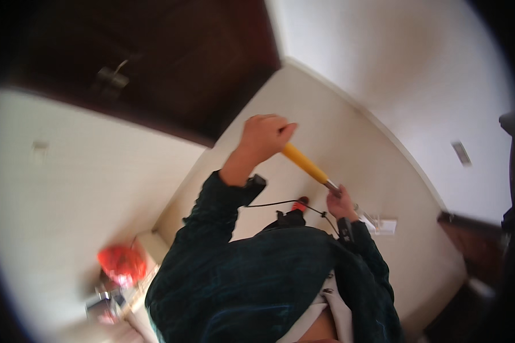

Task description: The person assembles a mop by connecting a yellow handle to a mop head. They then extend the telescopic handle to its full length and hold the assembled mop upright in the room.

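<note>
My left hand [263,137] is closed around the upper end of a pole with a yellow grip [306,163]. Lower down, where the pole turns to bare metal, my right hand [340,203] is wrapped round it. The pole slants down to the right across the front of my body. Its lower end is hidden behind my right hand. Just past that hand a flat white object [385,226] shows near the floor; whether it belongs to the pole I cannot make out. A black cord [272,203] runs between my two dark green sleeves.
A dark brown door [171,68] with a metal handle [117,74] stands ahead to the left. White walls [383,57] meet the pale floor [320,103]. A shiny red object [122,264] sits at the lower left. Dark furniture [475,240] stands at the right. My red shoe [301,203] is below.
</note>
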Demonstrator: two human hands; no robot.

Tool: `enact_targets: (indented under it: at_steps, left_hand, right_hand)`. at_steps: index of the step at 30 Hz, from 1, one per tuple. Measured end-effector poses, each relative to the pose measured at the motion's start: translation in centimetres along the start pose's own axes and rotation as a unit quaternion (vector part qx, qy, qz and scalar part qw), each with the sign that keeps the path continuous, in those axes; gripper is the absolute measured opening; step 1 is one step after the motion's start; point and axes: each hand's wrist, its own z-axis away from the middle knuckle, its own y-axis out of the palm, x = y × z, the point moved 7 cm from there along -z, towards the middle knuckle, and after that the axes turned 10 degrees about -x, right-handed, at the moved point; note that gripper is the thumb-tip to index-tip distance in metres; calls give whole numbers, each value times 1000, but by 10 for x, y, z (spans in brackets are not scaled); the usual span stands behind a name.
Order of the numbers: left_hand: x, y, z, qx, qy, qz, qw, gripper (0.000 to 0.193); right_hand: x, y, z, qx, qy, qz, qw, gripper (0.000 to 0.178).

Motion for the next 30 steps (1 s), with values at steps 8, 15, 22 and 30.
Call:
enact_targets:
  at_steps: [8, 15, 22, 30]
  left_hand:
    - [-120, 101, 23, 473, -65, 151, 866, 29]
    - [-258, 113, 131, 633, 25, 202, 747, 39]
    - [-295, 49, 118, 712, -5, 132, 690, 49]
    - [-298, 32, 211, 785, -108, 183, 583, 57]
  right_hand:
    - [78, -84, 48, -121, -229, 11, 966, 22]
    - [52, -132, 202, -172, -286, -231, 914, 27]
    - [-12, -29, 345, -9, -276, -256, 926, 33]
    - [-91, -67, 382, 47, -293, -258, 919, 34]
